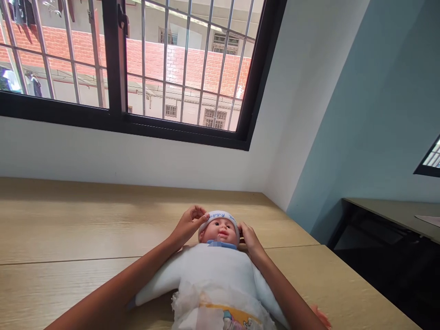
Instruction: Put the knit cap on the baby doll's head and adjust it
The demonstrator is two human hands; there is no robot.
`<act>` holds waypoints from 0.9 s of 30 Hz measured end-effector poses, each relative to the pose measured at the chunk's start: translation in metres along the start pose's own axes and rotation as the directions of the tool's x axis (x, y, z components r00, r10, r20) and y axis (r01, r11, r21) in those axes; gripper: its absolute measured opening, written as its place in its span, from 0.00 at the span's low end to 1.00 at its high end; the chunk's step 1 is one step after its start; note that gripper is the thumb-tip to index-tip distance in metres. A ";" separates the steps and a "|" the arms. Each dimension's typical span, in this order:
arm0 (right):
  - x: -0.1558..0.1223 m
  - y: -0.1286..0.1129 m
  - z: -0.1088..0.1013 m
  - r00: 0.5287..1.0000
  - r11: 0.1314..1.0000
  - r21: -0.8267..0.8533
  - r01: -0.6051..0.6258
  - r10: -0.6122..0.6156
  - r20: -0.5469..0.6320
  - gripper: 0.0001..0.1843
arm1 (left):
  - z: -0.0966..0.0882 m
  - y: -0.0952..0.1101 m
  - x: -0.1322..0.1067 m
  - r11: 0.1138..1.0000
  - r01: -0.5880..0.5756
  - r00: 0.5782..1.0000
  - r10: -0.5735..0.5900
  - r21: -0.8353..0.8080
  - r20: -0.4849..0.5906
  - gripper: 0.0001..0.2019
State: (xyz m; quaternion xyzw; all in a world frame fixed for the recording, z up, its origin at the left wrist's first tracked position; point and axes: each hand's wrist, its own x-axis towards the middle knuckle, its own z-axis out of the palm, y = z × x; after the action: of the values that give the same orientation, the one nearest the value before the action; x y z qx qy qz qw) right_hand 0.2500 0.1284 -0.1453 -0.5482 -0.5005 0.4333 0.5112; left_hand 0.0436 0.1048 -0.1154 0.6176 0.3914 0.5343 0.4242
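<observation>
A baby doll [219, 233] lies on its back on a light wooden table [68, 220], its head toward the far wall. It wears a white cap with blue lettering [220, 217], a blue collar, a padded white garment [209, 275] and a white diaper with a yellow band [223, 316]. My left hand [189, 224] curls over the cap's left edge, fingertips on the band. My right hand [249, 240] grips the doll's head at the right side, by the cap's lower edge. The doll's legs lie below the picture.
A black-framed barred window [127, 68] above the table looks onto a brick wall. The table meets the white wall at the far end. A dark-legged second desk [385, 215] stands at the right. Pinkish fingers [321, 316] of a partly seen hand show at the bottom edge.
</observation>
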 end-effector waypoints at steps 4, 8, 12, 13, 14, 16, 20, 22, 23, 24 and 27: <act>0.000 -0.006 -0.002 0.986 0.990 0.046 0.135 -0.129 -0.106 0.10 | 0.002 0.002 -0.004 0.985 -0.072 0.992 0.087 0.157 -0.090 0.15; -0.006 -0.014 -0.001 0.967 0.965 0.088 0.246 -0.238 -0.092 0.11 | 0.001 0.007 -0.006 0.971 -0.125 0.990 0.136 0.204 -0.040 0.13; -0.014 -0.018 0.001 0.952 0.950 0.062 0.306 -0.306 -0.011 0.12 | -0.001 0.009 -0.007 0.981 -0.091 0.996 0.088 0.174 0.022 0.14; -0.015 -0.019 0.002 0.945 0.944 0.040 0.327 -0.327 0.001 0.12 | -0.001 0.009 -0.007 0.981 -0.080 0.997 0.077 0.177 0.024 0.14; -0.016 -0.019 0.001 0.937 0.937 0.015 0.348 -0.348 0.010 0.12 | -0.001 0.009 -0.007 0.980 -0.076 0.997 0.073 0.185 0.022 0.14; -0.016 -0.019 0.000 0.924 0.923 -0.028 0.383 -0.383 0.022 0.13 | 0.000 0.009 -0.007 0.971 -0.094 0.995 0.095 0.221 0.004 0.13; -0.016 -0.019 -0.001 0.901 0.899 -0.064 0.433 -0.431 0.036 0.16 | 0.000 0.008 -0.007 0.936 -0.170 0.981 0.190 0.307 -0.035 0.10; -0.016 -0.019 -0.001 0.885 0.881 -0.083 0.466 -0.463 0.053 0.16 | 0.000 0.008 -0.008 0.931 -0.197 0.977 0.214 0.308 -0.022 0.10; -0.016 -0.019 -0.001 0.877 0.872 -0.092 0.480 -0.477 0.059 0.16 | -0.001 0.008 -0.008 0.932 -0.207 0.976 0.218 0.296 -0.007 0.10; -0.016 -0.019 -0.001 0.871 0.866 -0.098 0.491 -0.487 0.062 0.16 | -0.001 0.008 -0.008 0.936 -0.213 0.976 0.220 0.281 0.009 0.11; -0.015 -0.019 0.000 0.861 0.855 -0.102 0.509 -0.504 0.072 0.16 | 0.000 0.009 -0.007 0.945 -0.208 0.978 0.205 0.251 0.037 0.13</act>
State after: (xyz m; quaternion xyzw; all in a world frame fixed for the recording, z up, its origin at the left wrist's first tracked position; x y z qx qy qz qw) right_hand 0.2461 0.1128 -0.1272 -0.4170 -0.6623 0.2650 0.5632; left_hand 0.0431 0.0953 -0.1097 0.7072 0.3874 0.5181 0.2854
